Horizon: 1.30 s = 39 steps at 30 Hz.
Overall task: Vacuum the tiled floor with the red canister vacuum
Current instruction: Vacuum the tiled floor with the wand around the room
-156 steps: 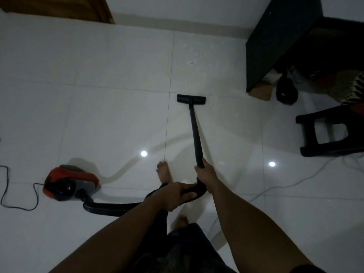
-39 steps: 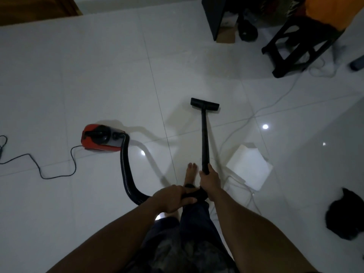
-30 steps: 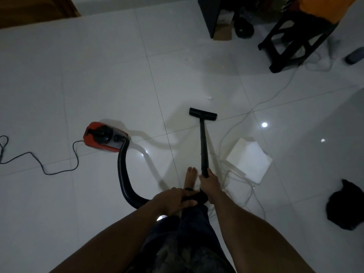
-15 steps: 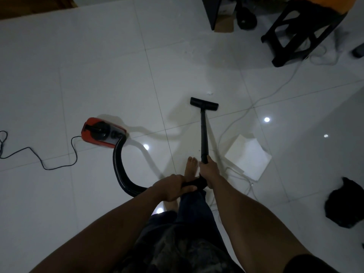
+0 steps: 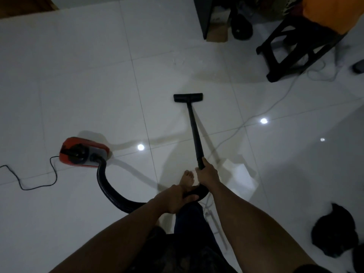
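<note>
right hand [image 5: 208,173] gripped the black wand [image 5: 195,133] | left hand [image 5: 175,200] curled round the curved handle [image 5: 199,192] | floor head [image 5: 188,97] flat on the white tiles [image 5: 78,75] | red canister vacuum [image 5: 84,152] sat to the left, hose [image 5: 107,188] trailing back

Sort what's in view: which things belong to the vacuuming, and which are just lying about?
Part of the job: red canister vacuum, its hose, black power cord, wand gripped by the right hand, curved handle gripped by the left hand, floor head, tiled floor.

Lying about: black stool, white cable, white flat sheet, dark bundle, cardboard box.
</note>
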Available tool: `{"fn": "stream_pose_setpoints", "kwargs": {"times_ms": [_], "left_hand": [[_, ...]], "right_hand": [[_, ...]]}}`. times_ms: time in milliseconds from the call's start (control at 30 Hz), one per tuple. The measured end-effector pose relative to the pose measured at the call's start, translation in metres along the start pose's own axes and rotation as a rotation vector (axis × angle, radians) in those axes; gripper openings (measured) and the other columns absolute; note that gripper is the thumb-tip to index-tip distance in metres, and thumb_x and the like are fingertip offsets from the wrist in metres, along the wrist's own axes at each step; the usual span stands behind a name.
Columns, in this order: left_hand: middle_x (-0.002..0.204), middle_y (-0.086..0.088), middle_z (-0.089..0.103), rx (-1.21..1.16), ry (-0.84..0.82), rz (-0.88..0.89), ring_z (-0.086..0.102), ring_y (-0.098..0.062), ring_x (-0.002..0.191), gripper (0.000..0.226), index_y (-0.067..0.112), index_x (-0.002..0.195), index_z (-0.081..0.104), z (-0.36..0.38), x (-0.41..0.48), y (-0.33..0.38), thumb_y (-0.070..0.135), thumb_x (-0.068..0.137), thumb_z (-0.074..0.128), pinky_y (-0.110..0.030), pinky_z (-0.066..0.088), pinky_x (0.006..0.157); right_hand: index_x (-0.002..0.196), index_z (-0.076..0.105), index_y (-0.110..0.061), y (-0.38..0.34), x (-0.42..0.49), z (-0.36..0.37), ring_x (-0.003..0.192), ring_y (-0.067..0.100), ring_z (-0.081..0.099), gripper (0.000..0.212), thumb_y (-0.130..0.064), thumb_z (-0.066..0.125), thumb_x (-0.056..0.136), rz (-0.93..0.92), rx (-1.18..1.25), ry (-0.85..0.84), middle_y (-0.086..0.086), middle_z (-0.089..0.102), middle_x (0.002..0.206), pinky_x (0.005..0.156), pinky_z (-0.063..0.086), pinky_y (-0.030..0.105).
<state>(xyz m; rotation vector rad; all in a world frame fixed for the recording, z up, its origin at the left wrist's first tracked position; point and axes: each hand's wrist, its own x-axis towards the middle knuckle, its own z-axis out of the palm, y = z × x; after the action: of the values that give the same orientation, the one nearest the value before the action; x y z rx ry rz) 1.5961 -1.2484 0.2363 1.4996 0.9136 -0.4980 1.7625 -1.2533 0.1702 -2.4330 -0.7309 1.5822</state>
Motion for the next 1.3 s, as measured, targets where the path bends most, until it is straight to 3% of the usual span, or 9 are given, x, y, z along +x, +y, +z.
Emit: {"fn": "stream_pose_setpoints", "kwargs": {"times_ms": [333,467,667,767,833,900,933,1100,1300], "left_hand": [[0.141,-0.012,0.054,-0.068,0.117,-0.03,0.048,-0.03,0.134,0.056,0.02,0.156,0.033,-0.108,0.057,0.058,0.042,0.106,0.044,-0.03,0.033,0.106],[0.092,0.014,0.062,-0.06,0.112,0.012,0.062,0.0,0.081,0.056,0.022,0.153,0.041,-0.149,0.081,0.049,0.048,0.104,0.044,-0.008,0.042,0.07],[0.082,0.017,0.055,-0.034,0.098,0.01,0.055,0.005,0.068,0.048,0.019,0.146,0.05,-0.233,0.119,0.058,0.044,0.105,0.046,-0.004,0.038,0.061],[0.098,0.009,0.062,-0.138,0.095,-0.001,0.063,0.003,0.089,0.049,0.02,0.149,0.046,-0.274,0.132,0.065,0.042,0.105,0.047,-0.008,0.046,0.08],[0.151,-0.02,0.04,-0.08,0.102,-0.049,0.032,-0.038,0.144,0.062,0.033,0.155,0.034,-0.304,0.146,0.063,0.061,0.1,0.04,-0.04,0.031,0.119],[0.16,-0.035,-0.013,0.018,0.162,-0.101,-0.022,-0.049,0.147,0.08,0.053,0.152,0.023,-0.322,0.165,0.053,0.09,0.081,0.024,-0.062,0.0,0.122],[0.158,-0.039,-0.012,0.009,0.168,-0.097,-0.024,-0.051,0.146,0.086,0.061,0.149,0.02,-0.33,0.174,0.046,0.099,0.071,0.018,-0.064,-0.001,0.121],[0.134,-0.011,0.061,-0.096,0.173,-0.047,0.053,-0.033,0.126,0.079,0.054,0.148,0.036,-0.395,0.17,0.064,0.092,0.08,0.025,-0.055,0.034,0.113],[0.122,-0.006,0.07,-0.178,0.209,-0.007,0.061,-0.01,0.094,0.053,0.035,0.152,0.041,-0.482,0.176,0.078,0.053,0.102,0.045,-0.026,0.048,0.088]], "right_hand": [[0.159,0.025,-0.032,-0.1,0.089,-0.065,0.114,0.03,0.061,0.064,-0.029,0.052,0.101,-0.058,-0.049,-0.015,0.01,0.057,0.141,0.089,0.051,0.034],[0.159,0.024,-0.034,-0.141,0.115,-0.072,0.115,0.031,0.061,0.064,-0.03,0.051,0.101,-0.062,-0.045,-0.007,0.01,0.057,0.14,0.093,0.053,0.038],[0.16,0.024,-0.03,-0.208,0.168,-0.092,0.119,0.029,0.058,0.063,-0.03,0.051,0.102,-0.095,-0.064,-0.014,0.009,0.054,0.146,0.091,0.048,0.031],[0.16,0.024,-0.029,-0.25,0.191,-0.105,0.112,0.026,0.059,0.064,-0.029,0.051,0.102,-0.097,-0.094,-0.032,0.009,0.055,0.145,0.084,0.045,0.027],[0.16,0.024,-0.029,-0.282,0.207,-0.111,0.11,0.026,0.06,0.064,-0.029,0.052,0.102,-0.098,-0.097,-0.036,0.009,0.055,0.144,0.083,0.046,0.028],[0.159,0.024,-0.03,-0.31,0.219,-0.115,0.113,0.028,0.06,0.064,-0.029,0.052,0.102,-0.097,-0.104,-0.035,0.009,0.056,0.143,0.088,0.05,0.031],[0.159,0.025,-0.031,-0.323,0.225,-0.117,0.113,0.029,0.061,0.064,-0.029,0.053,0.101,-0.096,-0.113,-0.035,0.009,0.057,0.142,0.088,0.05,0.033],[0.159,0.026,-0.033,-0.382,0.251,-0.123,0.116,0.03,0.06,0.064,-0.029,0.054,0.101,-0.077,-0.111,-0.05,0.008,0.057,0.142,0.094,0.053,0.039],[0.158,0.028,-0.033,-0.457,0.288,-0.13,0.116,0.029,0.06,0.059,-0.035,0.05,0.103,-0.089,-0.043,-0.023,0.008,0.056,0.143,0.09,0.053,0.037]]}}
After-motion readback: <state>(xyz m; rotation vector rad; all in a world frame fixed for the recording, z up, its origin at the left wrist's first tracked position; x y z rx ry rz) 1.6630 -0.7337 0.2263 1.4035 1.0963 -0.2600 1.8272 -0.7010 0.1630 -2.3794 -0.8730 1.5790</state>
